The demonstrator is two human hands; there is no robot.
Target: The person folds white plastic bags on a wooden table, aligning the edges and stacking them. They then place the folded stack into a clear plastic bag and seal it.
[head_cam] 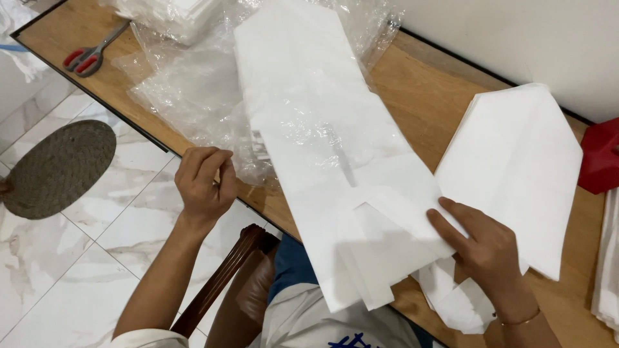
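Observation:
A long white folded sheet (322, 129) lies across the wooden table (425, 96), its near end hanging over the table edge toward me. My right hand (480, 245) presses flat on that near end, fingers spread on the folded flaps. My left hand (205, 183) hovers off the table's front edge with fingers curled, pinching the edge of the clear plastic wrap (193, 90). A second stack of white folded sheets (516, 167) lies to the right of my right hand.
Red-handled scissors (87, 57) lie at the table's far left corner. A red object (603, 158) sits at the right edge. More white material (609, 258) hangs at far right. A round woven mat (58, 167) lies on the marble floor; a wooden chair arm (222, 277) is below.

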